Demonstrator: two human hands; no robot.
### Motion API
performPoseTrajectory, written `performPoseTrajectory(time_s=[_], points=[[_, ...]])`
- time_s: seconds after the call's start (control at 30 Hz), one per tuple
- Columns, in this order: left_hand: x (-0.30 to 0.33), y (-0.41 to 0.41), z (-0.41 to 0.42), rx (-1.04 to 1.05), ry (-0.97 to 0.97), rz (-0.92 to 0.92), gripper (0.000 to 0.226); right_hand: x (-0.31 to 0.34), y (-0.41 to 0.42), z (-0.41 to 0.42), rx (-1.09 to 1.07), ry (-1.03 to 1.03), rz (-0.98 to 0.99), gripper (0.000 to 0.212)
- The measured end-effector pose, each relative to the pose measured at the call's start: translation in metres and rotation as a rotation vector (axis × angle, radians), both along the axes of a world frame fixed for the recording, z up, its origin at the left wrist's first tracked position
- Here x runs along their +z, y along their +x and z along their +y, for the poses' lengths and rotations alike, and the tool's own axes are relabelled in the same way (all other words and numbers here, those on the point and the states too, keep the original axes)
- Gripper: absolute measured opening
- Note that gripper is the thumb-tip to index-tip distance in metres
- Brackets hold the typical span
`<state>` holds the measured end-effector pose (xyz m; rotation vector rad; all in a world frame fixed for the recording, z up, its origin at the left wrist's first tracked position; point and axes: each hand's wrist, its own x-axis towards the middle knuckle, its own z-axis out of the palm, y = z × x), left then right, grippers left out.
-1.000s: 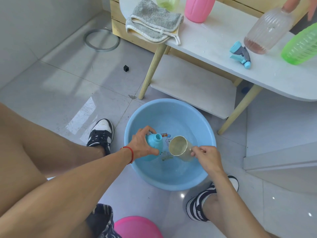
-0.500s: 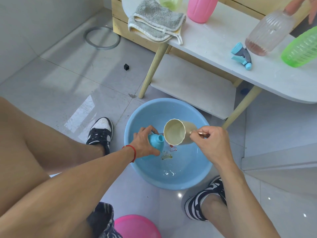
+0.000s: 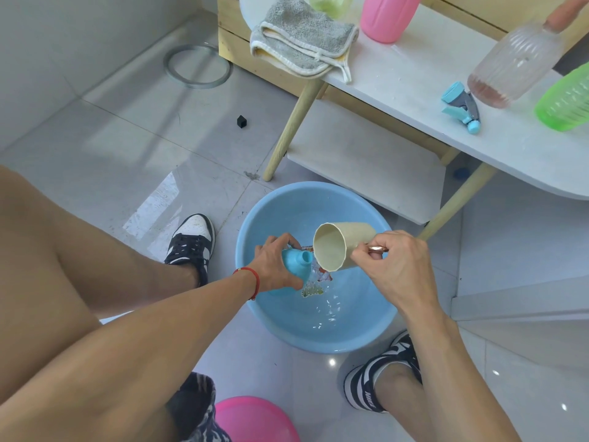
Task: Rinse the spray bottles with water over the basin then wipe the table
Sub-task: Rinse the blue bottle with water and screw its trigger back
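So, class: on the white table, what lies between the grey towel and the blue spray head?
Only bare white table between grey towel and blue spray head; the pink bottle stands farther back, head view.

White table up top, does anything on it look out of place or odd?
Yes. A blue spray nozzle head lies loose on the white table, detached from any bottle. Beside it, the clear ribbed bottle and the green ribbed bottle appear tilted rather than upright. The grey folded towel overhangs the table's edge.
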<state>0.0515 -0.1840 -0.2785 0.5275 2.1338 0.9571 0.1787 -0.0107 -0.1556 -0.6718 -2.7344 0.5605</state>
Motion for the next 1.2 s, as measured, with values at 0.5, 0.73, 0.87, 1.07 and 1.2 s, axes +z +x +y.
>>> performPoseTrajectory(time_s=[0.5,0.73,0.87,1.07,1.2], points=[[0.003,0.002,-0.001,-0.024,-0.027,-0.004,0.066,0.003,0.000,-0.002,0.026,0.079,0.021,0.042],[0.003,0.002,0.001,-0.025,-0.032,-0.002,0.066,0.003,-0.001,-0.004,0.030,0.105,0.014,0.038],[0.002,0.001,0.001,-0.023,-0.036,-0.009,0.066,0.004,0.000,-0.003,-0.003,0.032,0.011,0.042],[0.004,0.000,0.005,-0.001,-0.079,-0.023,0.066,-0.017,0.005,0.013,-0.230,-0.166,-0.081,0.046],[0.016,0.000,0.014,-0.002,-0.176,-0.100,0.080,-0.048,0.016,0.013,-0.067,0.030,-0.167,0.036]])
